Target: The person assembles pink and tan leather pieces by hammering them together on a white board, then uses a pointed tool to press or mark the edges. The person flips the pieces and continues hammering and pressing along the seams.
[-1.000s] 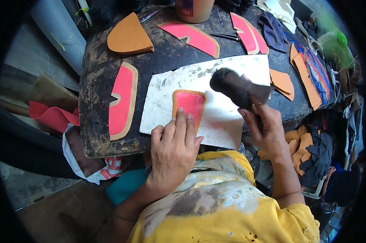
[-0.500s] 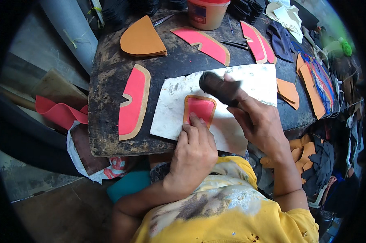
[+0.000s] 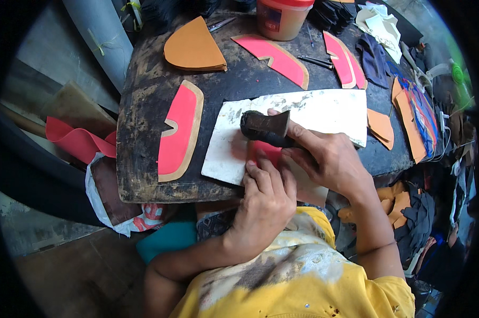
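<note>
My right hand (image 3: 329, 159) grips a dark hammer head (image 3: 263, 127), which rests down on a small pink and tan leather piece (image 3: 268, 152). That piece lies on a white slab (image 3: 308, 108) on the dark worn workbench (image 3: 144, 122). My left hand (image 3: 266, 199) lies flat with its fingertips pressing the near edge of the same piece. Most of the piece is hidden under the hammer and my fingers.
A long pink and tan cut piece (image 3: 178, 130) lies left of the slab. A stack of tan half-rounds (image 3: 192, 49), more pink pieces (image 3: 274, 55), a red-lidded jar (image 3: 280, 18) and scissors stand at the back. Tan and blue pieces (image 3: 409, 114) crowd the right edge.
The hammer has come down from above the slab onto the pink piece. My left hand has slid up so its fingers cover more of the piece.
</note>
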`<move>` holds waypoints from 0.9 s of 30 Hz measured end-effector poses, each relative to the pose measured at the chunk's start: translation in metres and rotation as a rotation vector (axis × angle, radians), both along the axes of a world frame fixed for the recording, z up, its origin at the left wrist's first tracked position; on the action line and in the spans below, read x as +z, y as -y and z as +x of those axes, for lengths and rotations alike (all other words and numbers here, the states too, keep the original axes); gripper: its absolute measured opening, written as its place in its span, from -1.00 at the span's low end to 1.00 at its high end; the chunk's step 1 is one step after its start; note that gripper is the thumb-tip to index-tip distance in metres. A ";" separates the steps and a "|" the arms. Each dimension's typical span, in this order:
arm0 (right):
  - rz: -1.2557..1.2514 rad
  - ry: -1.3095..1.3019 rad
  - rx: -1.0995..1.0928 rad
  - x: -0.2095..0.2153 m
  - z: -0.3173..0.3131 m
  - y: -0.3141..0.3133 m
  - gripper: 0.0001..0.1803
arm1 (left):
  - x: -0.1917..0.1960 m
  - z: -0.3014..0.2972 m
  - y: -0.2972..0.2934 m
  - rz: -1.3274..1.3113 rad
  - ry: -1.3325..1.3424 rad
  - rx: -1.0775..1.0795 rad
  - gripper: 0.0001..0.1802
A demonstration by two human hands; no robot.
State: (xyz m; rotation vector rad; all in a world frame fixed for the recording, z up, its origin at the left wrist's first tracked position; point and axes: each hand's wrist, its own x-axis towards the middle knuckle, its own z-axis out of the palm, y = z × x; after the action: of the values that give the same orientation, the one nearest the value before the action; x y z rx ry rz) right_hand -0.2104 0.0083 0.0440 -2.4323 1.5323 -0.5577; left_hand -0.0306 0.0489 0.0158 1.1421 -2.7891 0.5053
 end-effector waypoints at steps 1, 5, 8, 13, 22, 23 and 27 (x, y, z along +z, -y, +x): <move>0.005 -0.060 -0.042 0.001 -0.003 0.000 -0.30 | 0.001 -0.001 0.001 -0.028 0.009 -0.003 -0.51; -0.221 0.240 -0.142 0.002 -0.012 -0.008 -0.31 | 0.009 0.008 0.006 0.028 -0.172 -0.056 -0.54; -0.245 0.512 -0.262 0.003 -0.018 -0.022 -0.45 | 0.014 0.032 0.012 0.402 -0.710 -0.039 -0.51; -0.273 0.504 -0.293 0.006 -0.026 -0.036 -0.51 | 0.002 0.051 0.020 0.664 -1.045 0.240 -0.56; -0.043 0.348 -0.203 0.012 -0.013 -0.040 -0.60 | -0.001 0.052 0.008 0.666 -0.727 0.247 -0.49; -0.067 0.411 -0.174 0.013 -0.011 -0.039 -0.60 | -0.001 0.052 0.007 0.653 -0.670 0.250 -0.46; 0.138 0.101 -0.107 0.008 -0.015 -0.028 -0.49 | -0.002 0.055 0.007 0.614 -0.648 0.229 -0.42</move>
State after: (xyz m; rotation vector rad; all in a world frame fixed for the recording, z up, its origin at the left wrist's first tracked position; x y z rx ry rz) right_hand -0.2254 0.0366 0.0516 -2.1973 1.6104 -0.5648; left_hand 0.0248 0.0420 0.0136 1.4002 -2.2736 -0.6566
